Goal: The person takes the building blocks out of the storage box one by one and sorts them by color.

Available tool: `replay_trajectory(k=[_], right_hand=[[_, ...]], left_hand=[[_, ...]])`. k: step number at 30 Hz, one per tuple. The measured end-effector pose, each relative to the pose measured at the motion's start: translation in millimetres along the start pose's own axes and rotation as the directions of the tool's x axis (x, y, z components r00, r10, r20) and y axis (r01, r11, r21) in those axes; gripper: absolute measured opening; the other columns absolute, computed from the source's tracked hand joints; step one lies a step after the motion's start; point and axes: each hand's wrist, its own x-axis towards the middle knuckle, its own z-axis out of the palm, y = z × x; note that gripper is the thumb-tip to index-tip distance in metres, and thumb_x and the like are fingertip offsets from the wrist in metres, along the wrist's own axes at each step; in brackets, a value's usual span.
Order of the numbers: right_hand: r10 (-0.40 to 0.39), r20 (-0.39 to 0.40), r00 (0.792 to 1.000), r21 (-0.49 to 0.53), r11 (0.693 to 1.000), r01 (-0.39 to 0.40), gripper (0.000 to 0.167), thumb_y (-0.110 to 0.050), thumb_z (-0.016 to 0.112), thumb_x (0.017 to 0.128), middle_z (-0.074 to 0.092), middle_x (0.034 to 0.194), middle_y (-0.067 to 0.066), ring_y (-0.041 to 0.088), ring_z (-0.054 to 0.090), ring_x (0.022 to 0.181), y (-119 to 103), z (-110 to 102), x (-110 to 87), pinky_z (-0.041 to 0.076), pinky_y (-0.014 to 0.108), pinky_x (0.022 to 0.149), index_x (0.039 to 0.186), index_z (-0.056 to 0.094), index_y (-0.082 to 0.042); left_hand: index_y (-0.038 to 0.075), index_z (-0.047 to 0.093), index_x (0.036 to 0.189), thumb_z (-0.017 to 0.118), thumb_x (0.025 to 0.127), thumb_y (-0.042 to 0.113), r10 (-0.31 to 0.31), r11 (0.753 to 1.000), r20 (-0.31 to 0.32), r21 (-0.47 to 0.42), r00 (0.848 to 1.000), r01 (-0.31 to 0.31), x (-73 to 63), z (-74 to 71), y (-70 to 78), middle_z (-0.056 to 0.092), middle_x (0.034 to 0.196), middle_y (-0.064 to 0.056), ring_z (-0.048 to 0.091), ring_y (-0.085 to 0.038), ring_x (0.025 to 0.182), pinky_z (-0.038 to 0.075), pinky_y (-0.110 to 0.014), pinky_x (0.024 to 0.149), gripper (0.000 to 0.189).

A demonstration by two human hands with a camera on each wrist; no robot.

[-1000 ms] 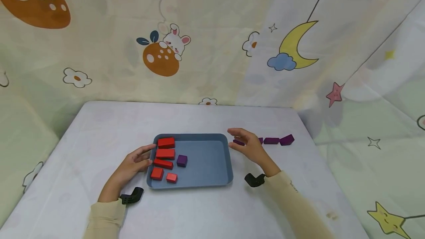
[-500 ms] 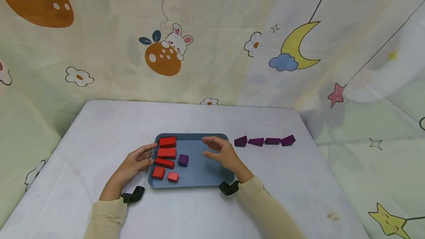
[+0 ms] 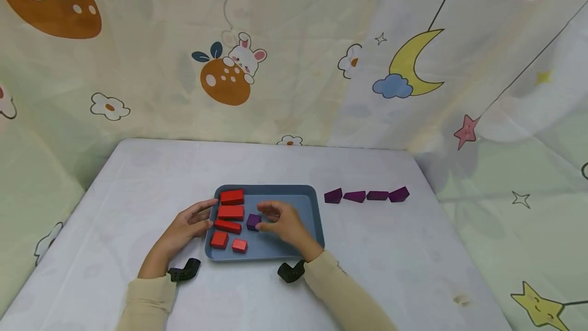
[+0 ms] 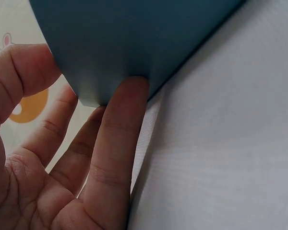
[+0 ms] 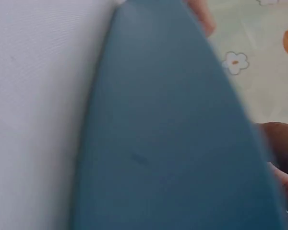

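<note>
The blue-grey tray (image 3: 275, 193) carries several red blocks (image 3: 231, 212) along its left side and one purple block (image 3: 253, 221) beside them. My left hand (image 3: 186, 226) touches the tray's left edge with relaxed fingers. In the left wrist view, its fingertips (image 4: 129, 91) rest against the tray's outer wall. Over the middle of the tray is my right hand (image 3: 287, 226), fingers and thumb parted. Its thumb overlaps the right side of the purple block in the head view. The tray wall (image 5: 173, 120) covers most of the right wrist view, with the right hand mostly hidden.
Several dark purple blocks (image 3: 354, 196) lie in a row on the white tabletop (image 3: 390, 259), right of the tray near its back edge. A patterned cloth (image 3: 298, 65) hangs behind the table.
My right hand has moved left from beside the purple row, across the tray, to the purple block in it. The left hand stays at the tray's edge.
</note>
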Motion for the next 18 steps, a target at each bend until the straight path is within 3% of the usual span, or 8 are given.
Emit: replay_trajectory(k=[12,18], right_hand=[[-0.007,-0.025,1.0,-0.15,0.989,0.003,0.036,0.001,0.089,0.086,0.077,0.121,0.016,0.033,0.074,0.116,2.6,11.7,0.1,0.058,0.043,0.102,0.12,0.077,0.001],[-0.038,-0.019,0.999,-0.045,0.998,0.037,0.033,0.005,0.085,0.089,0.076,0.123,0.019,0.033,0.073,0.112,3.3,0.1,-5.7,0.06,0.038,0.097,0.121,0.076,0.004]], left_hand=[[0.003,0.039,0.166,0.065,0.106,0.013,0.001,1.0,0.004,-0.005,1.0,-0.001,1.6,0.5,1.2,0.031,0.171,-0.03,0.038,-0.051,0.154,0.059,-0.034,0.097,0.066],[0.004,0.039,0.166,0.066,0.106,0.013,-0.005,1.0,0.004,-0.007,1.0,0.005,0.9,0.0,-0.8,0.033,0.17,-0.03,0.038,-0.05,0.154,0.059,-0.034,0.098,0.066]])
